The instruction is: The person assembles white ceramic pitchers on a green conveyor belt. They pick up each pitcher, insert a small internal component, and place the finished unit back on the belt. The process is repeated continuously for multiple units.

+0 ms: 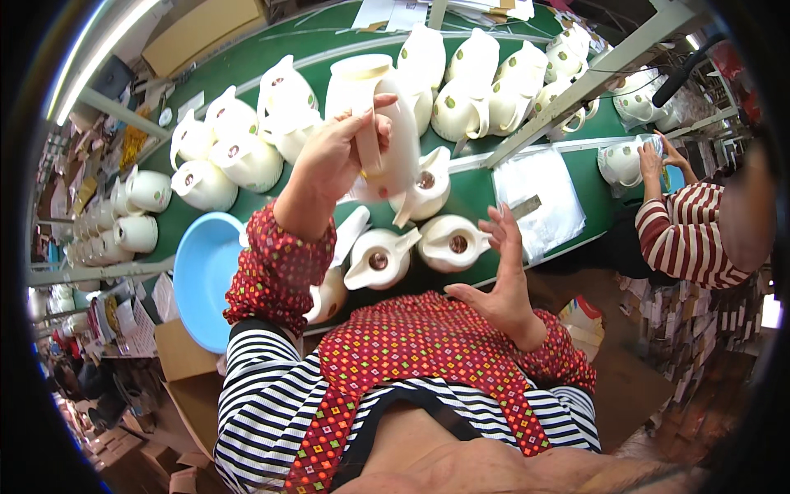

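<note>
Fingers [384,100] of the left hand [344,138] are clamping around the handle [369,154] of a cream-coloured held jug [401,132]. Held jug: hanging above the green tabletop [474,196], overlapping, in this view, a spouted jug [431,200] standing behind the front pair. Contact between those two: cannot tell.

Right hand [504,292]: holding nothing, its fingers spreading apart, thumb sticking out. Its fingertips are lying just beside or over the rim of the front jug [448,257]; whether they are touching it is not showing. Another jug [393,278] is standing next to that one. Clear plastic bags [553,193] are lying flat to the right; a blue basin [188,276] is sitting at the left.

Risks (judgement): only one hand is carrying the weight, so a slipping handle could be letting the body swing into the spouts below; chipping or scuffing would be likely. Crowding is leaving the right hand little room; a careless sweep could be tipping the front jug, which is standing near the tabletop's near edge.

Markings: round green motifs [449,103] are showing on several back-row jugs. Sheets of paper [403,15] are lying at the far side, any print staying too small to read. No brand is standing out legibly.
</note>
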`<state>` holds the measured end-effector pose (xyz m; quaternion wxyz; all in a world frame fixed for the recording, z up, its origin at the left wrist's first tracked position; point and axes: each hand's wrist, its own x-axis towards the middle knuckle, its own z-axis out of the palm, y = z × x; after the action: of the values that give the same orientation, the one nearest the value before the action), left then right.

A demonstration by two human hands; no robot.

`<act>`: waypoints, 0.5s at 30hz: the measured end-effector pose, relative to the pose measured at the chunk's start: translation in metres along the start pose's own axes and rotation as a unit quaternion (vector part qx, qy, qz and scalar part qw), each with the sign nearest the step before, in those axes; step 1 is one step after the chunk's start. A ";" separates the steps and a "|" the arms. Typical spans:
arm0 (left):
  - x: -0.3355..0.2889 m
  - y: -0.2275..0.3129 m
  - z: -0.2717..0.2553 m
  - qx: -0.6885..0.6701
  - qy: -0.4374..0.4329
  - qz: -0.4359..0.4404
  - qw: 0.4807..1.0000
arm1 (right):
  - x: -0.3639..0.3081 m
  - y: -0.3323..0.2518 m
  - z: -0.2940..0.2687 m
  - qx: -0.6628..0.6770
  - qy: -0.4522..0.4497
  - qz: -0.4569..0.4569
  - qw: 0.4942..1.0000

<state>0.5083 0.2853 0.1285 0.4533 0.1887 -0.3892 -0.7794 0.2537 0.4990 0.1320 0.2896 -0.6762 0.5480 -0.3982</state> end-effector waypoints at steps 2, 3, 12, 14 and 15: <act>0.045 0.002 -0.020 0.109 0.072 0.030 0.991 | -0.006 0.015 -0.007 0.016 0.030 0.037 0.999; 0.069 0.003 -0.025 0.181 0.122 0.054 0.974 | -0.009 0.024 -0.010 0.025 0.039 0.061 0.997; 0.265 -0.069 -0.172 0.223 0.271 0.112 0.930 | -0.006 0.055 -0.030 0.019 0.064 0.113 0.991; 0.276 -0.095 -0.179 0.236 0.290 0.068 0.925 | -0.003 0.056 -0.029 0.035 0.118 0.119 0.985; 0.281 -0.107 -0.185 0.250 0.302 0.048 0.919 | -0.004 0.060 -0.030 0.034 0.116 0.122 0.985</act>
<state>0.4228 -0.0048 -0.0541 0.5241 0.5036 -0.4240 -0.5403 0.1970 0.4899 0.0969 0.2939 -0.5432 0.6424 -0.4537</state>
